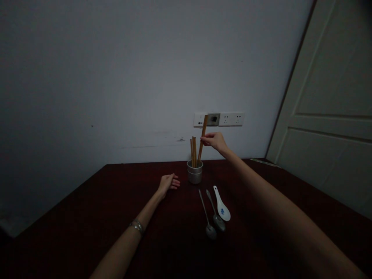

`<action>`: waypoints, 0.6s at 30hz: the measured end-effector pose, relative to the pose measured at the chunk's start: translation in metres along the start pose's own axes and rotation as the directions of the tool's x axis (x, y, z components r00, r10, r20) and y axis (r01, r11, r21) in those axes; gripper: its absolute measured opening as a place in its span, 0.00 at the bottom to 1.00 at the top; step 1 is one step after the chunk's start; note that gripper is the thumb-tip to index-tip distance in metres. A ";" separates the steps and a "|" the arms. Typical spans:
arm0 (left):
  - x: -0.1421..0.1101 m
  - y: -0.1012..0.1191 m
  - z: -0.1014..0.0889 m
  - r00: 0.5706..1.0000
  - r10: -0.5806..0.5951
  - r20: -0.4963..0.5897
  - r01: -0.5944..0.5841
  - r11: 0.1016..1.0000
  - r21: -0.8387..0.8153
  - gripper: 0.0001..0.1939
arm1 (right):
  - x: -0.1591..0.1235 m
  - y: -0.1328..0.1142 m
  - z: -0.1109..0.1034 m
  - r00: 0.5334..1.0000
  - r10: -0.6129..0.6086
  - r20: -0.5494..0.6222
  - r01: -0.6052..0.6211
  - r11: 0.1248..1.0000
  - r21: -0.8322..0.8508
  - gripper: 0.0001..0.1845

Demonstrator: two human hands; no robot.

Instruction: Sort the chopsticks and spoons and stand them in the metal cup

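My right hand (214, 140) pinches wooden chopsticks (204, 126) near their middle; I cannot tell how many. Their lower ends reach into a grey metal cup (194, 176). Several other chopsticks (193, 151) stand upright in that cup, just left of the held ones. My left hand (169, 182) rests on the table left of the cup, apart from it, fingers stretched out and holding nothing. In front of the cup lie two metal spoons (210, 231) (219, 222) and a white spoon (223, 211) with a blue mark, side by side.
The dark red table (139, 170) runs back to a pale wall (145, 77). Socket plates (231, 119) sit on the wall behind the cup. At the right stands a panelled door (328, 128). A flat strip (264, 162) lies at the table's back right edge.
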State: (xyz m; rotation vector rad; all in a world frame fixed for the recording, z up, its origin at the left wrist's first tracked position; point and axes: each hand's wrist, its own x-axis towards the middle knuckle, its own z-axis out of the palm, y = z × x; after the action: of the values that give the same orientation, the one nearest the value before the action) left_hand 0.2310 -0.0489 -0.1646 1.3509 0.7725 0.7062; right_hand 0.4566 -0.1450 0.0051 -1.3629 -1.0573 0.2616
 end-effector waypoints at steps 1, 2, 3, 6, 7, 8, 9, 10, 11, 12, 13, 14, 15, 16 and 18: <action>0.000 0.000 0.000 1.000 0.008 0.004 -0.008 1.000 0.003 0.14 | 0.003 0.007 0.001 1.000 -0.001 0.004 0.001 1.000 -0.014 0.11; 0.000 0.000 -0.001 1.000 0.013 0.004 -0.013 1.000 0.006 0.14 | 0.004 0.015 0.003 1.000 -0.003 0.012 0.004 0.999 -0.033 0.11; 0.000 0.000 -0.001 1.000 0.018 0.002 -0.018 1.000 0.009 0.14 | 0.005 0.022 0.004 1.000 -0.005 0.021 0.006 0.999 -0.054 0.11; 0.000 0.000 -0.001 1.000 0.023 0.004 -0.023 1.000 0.013 0.13 | 0.004 0.041 0.008 0.999 -0.002 0.048 0.008 0.994 -0.108 0.11; -0.001 0.000 -0.001 1.000 0.025 0.007 -0.025 1.000 0.014 0.13 | 0.002 0.046 0.009 0.999 0.004 0.052 0.002 0.993 -0.117 0.10; -0.001 0.000 -0.001 1.000 0.028 0.010 -0.028 1.000 0.014 0.13 | 0.001 0.051 0.010 0.998 0.014 0.053 -0.008 0.993 -0.121 0.10; -0.002 0.000 -0.001 0.999 0.030 0.012 -0.031 0.999 0.015 0.13 | -0.001 0.055 0.011 0.998 0.026 0.050 -0.019 0.992 -0.123 0.10; -0.002 0.000 -0.001 0.999 0.032 0.013 -0.032 0.999 0.017 0.14 | -0.003 0.059 0.012 0.998 0.038 0.047 -0.032 0.992 -0.125 0.09; -0.003 0.000 -0.001 0.999 0.034 0.014 -0.034 0.999 0.020 0.14 | -0.005 0.063 0.012 0.998 0.051 0.046 -0.045 0.991 -0.126 0.09; -0.003 0.000 -0.001 0.999 0.036 0.014 -0.036 0.999 0.020 0.14 | -0.006 0.066 0.013 0.997 0.062 0.049 -0.056 0.991 -0.125 0.09; -0.003 0.000 -0.001 0.999 0.038 0.016 -0.039 0.999 0.019 0.14 | -0.008 0.069 0.014 0.996 0.071 0.057 -0.064 0.991 -0.121 0.09; -0.003 -0.001 -0.001 0.999 0.042 0.020 -0.042 0.999 0.017 0.14 | -0.009 0.072 0.015 0.995 0.079 0.065 -0.071 0.991 -0.117 0.10; -0.003 -0.001 -0.001 0.999 0.046 0.025 -0.047 0.999 0.015 0.14 | -0.009 0.075 0.015 0.994 0.086 0.073 -0.077 0.991 -0.114 0.10; -0.003 -0.001 -0.001 0.998 0.049 0.030 -0.050 0.999 0.014 0.14 | -0.010 0.078 0.016 0.993 0.091 0.079 -0.082 0.990 -0.116 0.11; -0.002 -0.002 -0.001 0.998 0.052 0.035 -0.053 0.998 0.018 0.14 | -0.011 0.083 0.019 0.992 0.101 0.082 -0.089 0.987 -0.136 0.12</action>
State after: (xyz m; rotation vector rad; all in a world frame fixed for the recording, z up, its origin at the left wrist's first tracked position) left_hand 0.2288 -0.0500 -0.1667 1.4013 0.7196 0.7167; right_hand 0.4712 -0.1187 -0.0755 -1.5349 -1.1002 0.3296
